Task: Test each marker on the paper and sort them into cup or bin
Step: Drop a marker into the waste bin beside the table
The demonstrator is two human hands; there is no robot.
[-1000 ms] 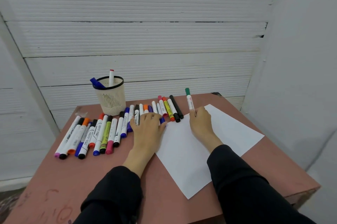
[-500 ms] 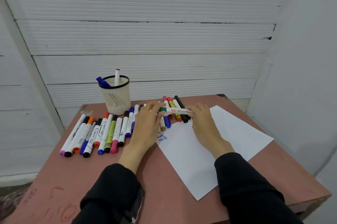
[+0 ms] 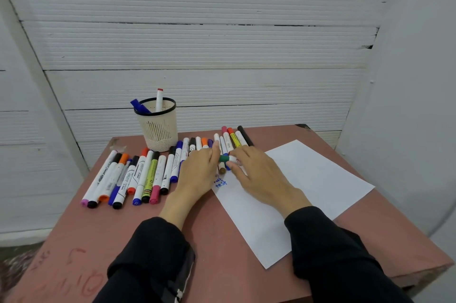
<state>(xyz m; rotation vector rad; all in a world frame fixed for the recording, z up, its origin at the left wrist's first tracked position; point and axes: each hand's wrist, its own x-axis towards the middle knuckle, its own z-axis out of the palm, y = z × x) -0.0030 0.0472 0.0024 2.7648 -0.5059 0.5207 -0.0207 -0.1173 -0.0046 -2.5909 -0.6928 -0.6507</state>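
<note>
green-capped marker (image 3: 228, 159): I read it lying crosswise, long axis left-right, above paper's (image 3: 308, 179) near corner | left hand (image 3: 199, 169) pinches cap end, right hand (image 3: 256, 171) fingers curl over barrel | cup (image 3: 158, 127) far-left, nearer left hand

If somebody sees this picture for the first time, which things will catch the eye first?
First, the two hands meeting at the middle of the table: the left hand and right hand both hold a green-capped marker at the top corner of the white paper. Next, the long row of markers lying on the left. Behind it stands a cup with two markers inside.
</note>
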